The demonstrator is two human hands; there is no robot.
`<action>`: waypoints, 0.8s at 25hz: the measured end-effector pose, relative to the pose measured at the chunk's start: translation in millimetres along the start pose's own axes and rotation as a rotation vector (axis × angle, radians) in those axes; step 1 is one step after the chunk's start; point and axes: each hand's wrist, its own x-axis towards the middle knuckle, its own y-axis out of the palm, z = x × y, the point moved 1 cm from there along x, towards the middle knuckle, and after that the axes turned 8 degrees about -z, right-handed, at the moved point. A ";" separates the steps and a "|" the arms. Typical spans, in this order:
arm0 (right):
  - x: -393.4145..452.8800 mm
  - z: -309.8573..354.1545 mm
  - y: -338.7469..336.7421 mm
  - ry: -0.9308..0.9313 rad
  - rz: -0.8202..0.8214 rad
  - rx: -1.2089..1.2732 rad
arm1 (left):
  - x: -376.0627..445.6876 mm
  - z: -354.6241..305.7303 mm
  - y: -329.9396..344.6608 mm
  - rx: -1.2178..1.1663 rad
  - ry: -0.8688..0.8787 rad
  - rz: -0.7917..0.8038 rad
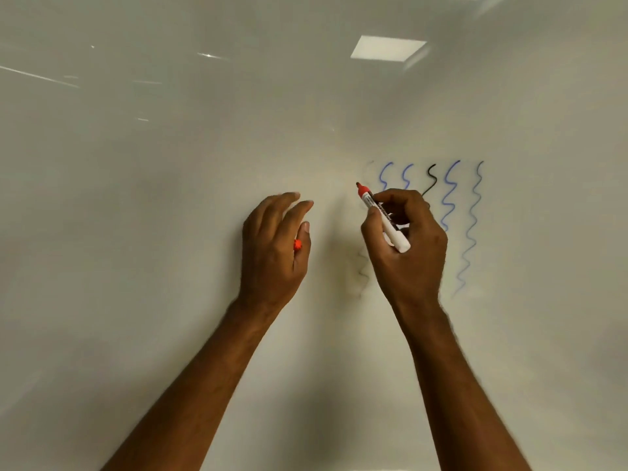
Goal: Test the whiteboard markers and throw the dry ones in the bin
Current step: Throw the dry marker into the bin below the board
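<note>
Right hand [404, 239] pinches red marker [382, 217], tip at whiteboard [170, 198] left of the blue and black squiggles [448, 195]. Left hand [272, 243] half-spread, red cap [297, 245] tucked in. Risks: faint trace misjudged; cap dropped. Bin unseen.

We see a soft, dim, greyish light. A square ceiling light [389, 47] shines back as glare off the shiny whiteboard [170, 198], with thin bright streaks at upper left. Faint shadows sit under the arms. Edges look a bit blurry.
</note>
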 end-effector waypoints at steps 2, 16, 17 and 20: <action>7.2 -0.6 7.6 -0.096 -0.022 -0.097 | -2.0 8.4 11.4 0.144 0.094 0.034; -12.2 -26.9 13.2 -0.125 0.064 -0.200 | -35.0 29.3 34.6 0.272 0.196 0.073; -18.8 -29.0 11.8 -0.144 0.107 -0.209 | -35.9 28.8 34.5 0.271 0.194 0.073; -36.1 -37.7 3.6 -0.099 0.110 -0.225 | -37.8 28.3 35.2 0.276 0.185 0.078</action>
